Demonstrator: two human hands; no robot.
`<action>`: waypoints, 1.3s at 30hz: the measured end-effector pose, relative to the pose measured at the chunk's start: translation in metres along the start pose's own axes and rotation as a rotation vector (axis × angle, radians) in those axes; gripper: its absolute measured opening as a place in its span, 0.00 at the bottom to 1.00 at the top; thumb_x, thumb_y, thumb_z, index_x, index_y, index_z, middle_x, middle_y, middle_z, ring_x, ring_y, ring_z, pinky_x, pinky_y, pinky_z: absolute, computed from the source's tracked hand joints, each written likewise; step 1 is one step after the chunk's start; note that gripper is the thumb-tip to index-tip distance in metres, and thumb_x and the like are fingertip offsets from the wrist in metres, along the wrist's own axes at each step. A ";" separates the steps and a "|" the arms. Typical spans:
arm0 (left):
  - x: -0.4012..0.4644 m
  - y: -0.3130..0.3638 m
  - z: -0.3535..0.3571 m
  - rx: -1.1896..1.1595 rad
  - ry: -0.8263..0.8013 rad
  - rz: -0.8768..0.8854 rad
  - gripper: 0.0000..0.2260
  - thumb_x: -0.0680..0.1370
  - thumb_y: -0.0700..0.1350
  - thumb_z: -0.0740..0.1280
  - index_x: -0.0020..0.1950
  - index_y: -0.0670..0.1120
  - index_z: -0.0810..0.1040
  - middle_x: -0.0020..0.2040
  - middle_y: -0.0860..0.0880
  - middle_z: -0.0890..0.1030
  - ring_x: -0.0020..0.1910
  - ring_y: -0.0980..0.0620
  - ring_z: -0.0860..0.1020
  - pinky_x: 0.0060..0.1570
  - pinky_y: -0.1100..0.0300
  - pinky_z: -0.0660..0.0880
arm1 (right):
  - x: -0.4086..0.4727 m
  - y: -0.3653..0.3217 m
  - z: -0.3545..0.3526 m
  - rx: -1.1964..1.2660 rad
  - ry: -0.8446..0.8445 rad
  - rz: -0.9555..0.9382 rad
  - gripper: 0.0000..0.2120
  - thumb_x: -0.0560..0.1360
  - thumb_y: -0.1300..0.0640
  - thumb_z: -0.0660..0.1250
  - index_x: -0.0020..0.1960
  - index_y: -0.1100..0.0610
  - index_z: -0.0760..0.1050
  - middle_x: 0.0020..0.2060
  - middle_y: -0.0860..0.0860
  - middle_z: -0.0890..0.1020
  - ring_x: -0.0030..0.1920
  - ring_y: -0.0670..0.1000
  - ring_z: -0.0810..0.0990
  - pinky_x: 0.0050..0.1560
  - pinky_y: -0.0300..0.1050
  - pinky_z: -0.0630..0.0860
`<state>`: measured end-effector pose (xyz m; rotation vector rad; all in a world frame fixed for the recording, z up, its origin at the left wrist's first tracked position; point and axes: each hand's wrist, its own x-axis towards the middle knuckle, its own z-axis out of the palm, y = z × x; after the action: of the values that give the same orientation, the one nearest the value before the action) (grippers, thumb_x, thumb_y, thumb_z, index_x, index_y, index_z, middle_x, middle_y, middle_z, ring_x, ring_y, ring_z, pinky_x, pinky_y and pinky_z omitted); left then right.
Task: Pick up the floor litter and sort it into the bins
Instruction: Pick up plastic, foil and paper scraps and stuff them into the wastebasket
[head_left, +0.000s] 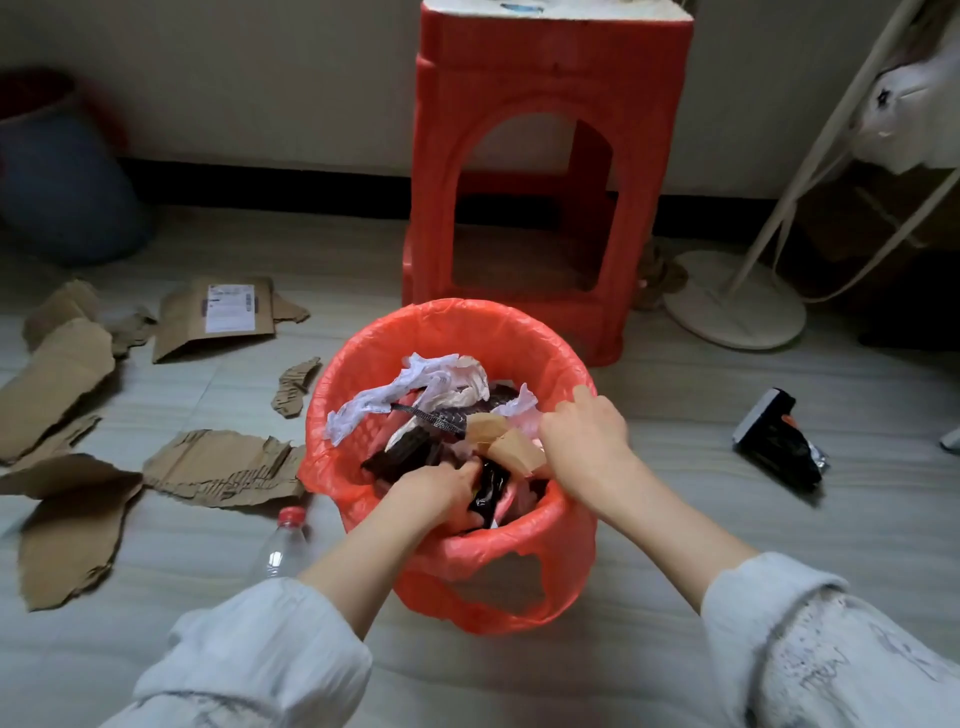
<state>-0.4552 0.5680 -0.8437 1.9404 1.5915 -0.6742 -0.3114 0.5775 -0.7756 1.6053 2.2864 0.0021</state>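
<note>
head view: both hands are down in the mouth of the red-lined bin (452, 332), which stands on the floor (675, 467) in front of a red plastic stool (550, 156). the left hand (441, 491) has its grip clamped on a glossy black wrapper (485, 493), pressing it into the near side of the load. the right hand (584, 431) is curled with its fingers together over a brown paper scrap (514, 447) near the right rim; whether it truly pinches the scrap or only pushes on it, i cannot tell. white crumpled paper (415, 384) and dark packaging already fill the bin close to the rim.

what could go wrong: the bin looks nearly full, so pushing harder may spring the light paper back out over the edge, or drag the thin liner down off the rim where the hands bear on it. the liner's torn handle loops hang loose at the front and could snag a wrist on the way out.

the rest of the litter lies well apart from both grips: torn cardboard pieces (218, 467) spread over the floor to the left, a clear plastic bottle with a red cap (283, 545) just beside the left forearm, and a black packet (776, 441) on the floor to the right. none of these is touched yet, so by my judgement much of the sorting remains. a blue bin (57, 176) stands far left against the wall, blurred.
</note>
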 end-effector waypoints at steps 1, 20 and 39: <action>0.000 -0.001 0.000 -0.007 -0.005 -0.004 0.33 0.77 0.53 0.62 0.75 0.46 0.48 0.71 0.39 0.64 0.66 0.39 0.69 0.63 0.49 0.68 | 0.001 -0.002 -0.004 0.011 -0.035 -0.012 0.15 0.78 0.63 0.56 0.62 0.58 0.74 0.61 0.54 0.77 0.65 0.56 0.68 0.59 0.46 0.68; -0.045 -0.042 -0.024 0.028 0.779 0.054 0.29 0.71 0.45 0.67 0.71 0.45 0.64 0.69 0.36 0.63 0.68 0.34 0.63 0.61 0.44 0.66 | 0.035 -0.048 0.032 0.332 -0.289 -0.168 0.43 0.75 0.35 0.55 0.77 0.56 0.38 0.75 0.61 0.39 0.75 0.59 0.35 0.76 0.53 0.39; -0.015 -0.056 -0.030 -0.181 0.016 -0.104 0.52 0.69 0.56 0.73 0.75 0.50 0.35 0.75 0.43 0.34 0.75 0.40 0.51 0.70 0.45 0.60 | 0.031 -0.044 0.013 0.365 -0.232 -0.182 0.37 0.78 0.43 0.57 0.77 0.57 0.43 0.76 0.59 0.41 0.76 0.57 0.41 0.75 0.51 0.44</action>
<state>-0.5121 0.5867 -0.8163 1.7467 1.7100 -0.5359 -0.3571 0.5880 -0.8050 1.4553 2.3313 -0.6447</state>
